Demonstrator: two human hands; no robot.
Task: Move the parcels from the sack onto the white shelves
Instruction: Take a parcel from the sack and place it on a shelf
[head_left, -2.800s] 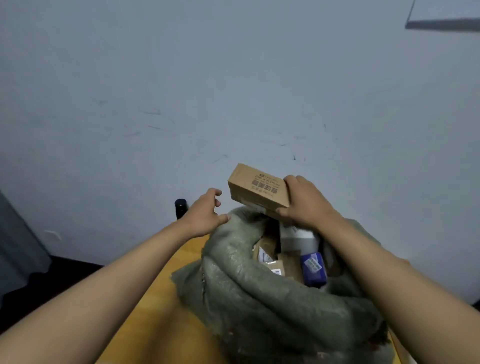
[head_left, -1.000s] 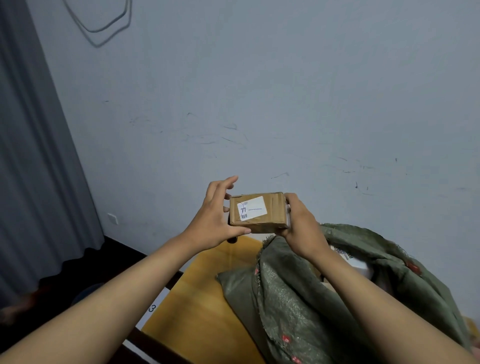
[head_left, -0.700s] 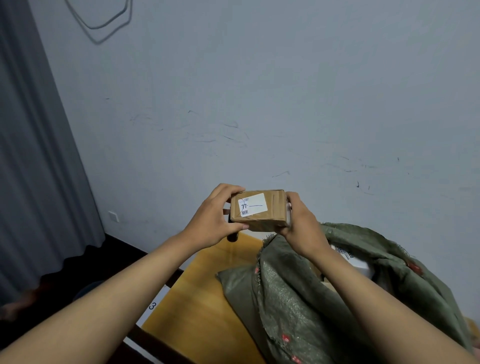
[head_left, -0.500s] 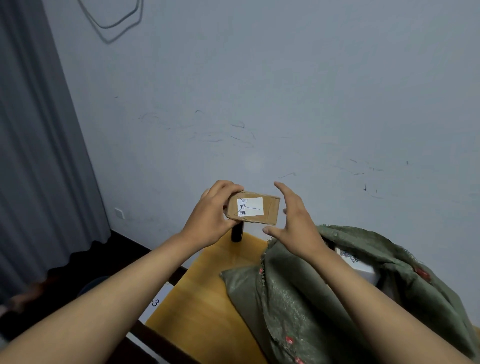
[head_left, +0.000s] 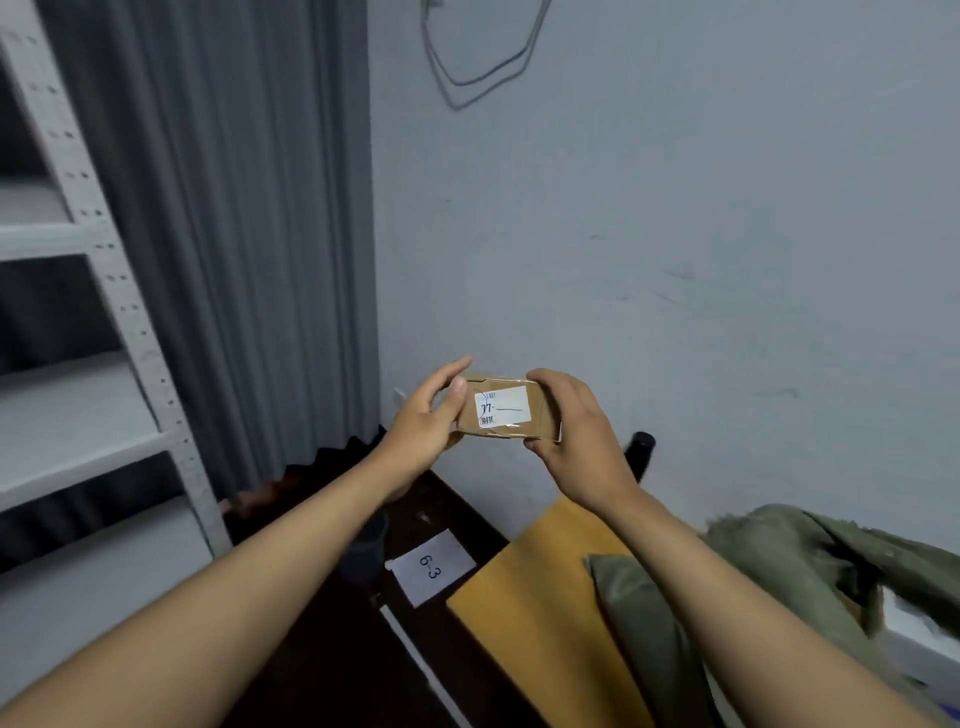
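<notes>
Cardboard, one small parcel (head_left: 506, 410) with one white label, was held in the air between your two hands, left hand (head_left: 423, 431) pinching its left end, right hand (head_left: 579, 436) curled around its right end, above one green sack (head_left: 779, 566) and beside the white shelves (head_left: 78, 249).

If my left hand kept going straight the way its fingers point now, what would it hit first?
Probably the wall. The left hand points up and forward beside the cardboard parcel, and nothing shows between, though depth is unclear.

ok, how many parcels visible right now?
2. A small brown parcel held between both hands, and a white parcel showing in the sack mouth. More may be hidden inside.
</notes>
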